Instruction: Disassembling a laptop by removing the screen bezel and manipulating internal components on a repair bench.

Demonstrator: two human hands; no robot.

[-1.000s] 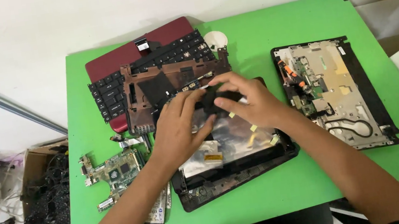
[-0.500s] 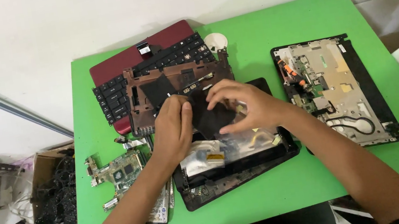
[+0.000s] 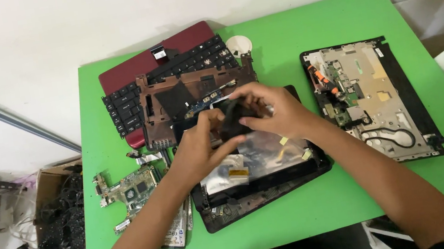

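Both my hands meet over the middle of a green table [image 3: 337,21]. My left hand [image 3: 198,146] and my right hand [image 3: 268,112] together grip a small black part [image 3: 232,124] held just above a black laptop screen frame [image 3: 263,192], whose inside shows silver foil and yellow tape. What exactly the black part is I cannot make out. A brown inner laptop frame [image 3: 181,98] lies right behind my hands, resting on a black keyboard [image 3: 128,104] and a dark red lid [image 3: 162,53].
An opened laptop base [image 3: 374,99] with boards and an orange part lies at the right. A green circuit board [image 3: 128,189] sits at the left, a white round disc [image 3: 239,45] at the back. Off the table's left edge stands a cardboard box of black cables [image 3: 64,220].
My hands have lifted the black part a little off the screen frame and drawn closer together. The view has shifted slightly.
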